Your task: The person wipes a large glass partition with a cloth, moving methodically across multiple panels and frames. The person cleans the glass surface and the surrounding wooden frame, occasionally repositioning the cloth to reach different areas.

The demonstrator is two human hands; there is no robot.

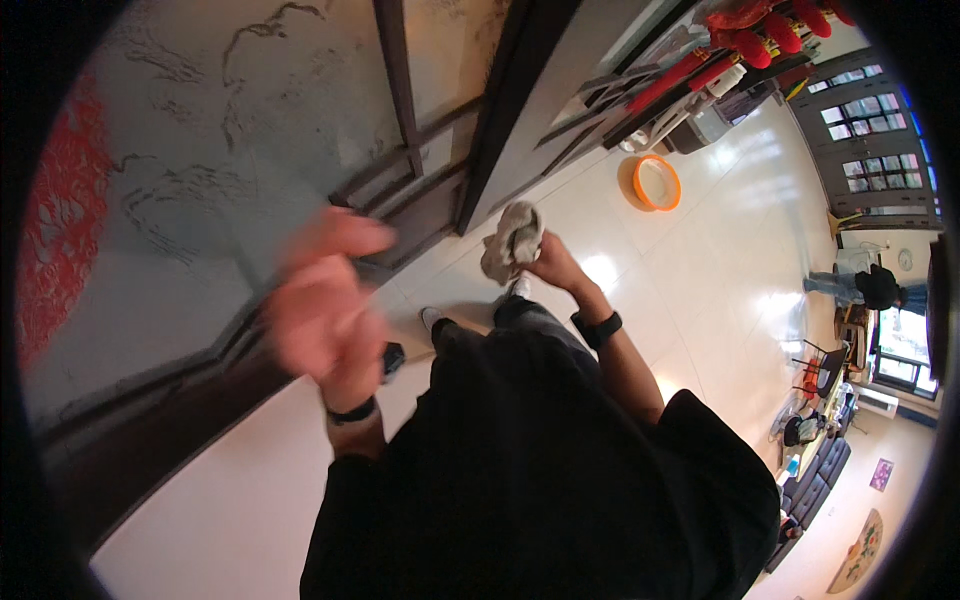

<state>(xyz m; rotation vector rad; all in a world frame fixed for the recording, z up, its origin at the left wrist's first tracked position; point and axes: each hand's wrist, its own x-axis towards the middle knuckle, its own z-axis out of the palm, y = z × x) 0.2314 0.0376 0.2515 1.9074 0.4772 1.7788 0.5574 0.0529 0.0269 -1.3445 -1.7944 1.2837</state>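
Note:
My right hand grips a crumpled grey-beige cloth, which bunches up in front of my shoes. My left hand is raised and blurred by motion, with nothing visible in it. It is in front of a dark-framed door. The pane beside it is grey and carries dark line drawings and smudges. A red patterned decoration covers the pane's far left side. Whether my left hand touches the pane cannot be told.
An orange basin with whitish liquid stands on the shiny tiled floor. Near the wall are a white stick-like appliance and a grey bin. A person stands across the room, beyond a dark chair and sofa.

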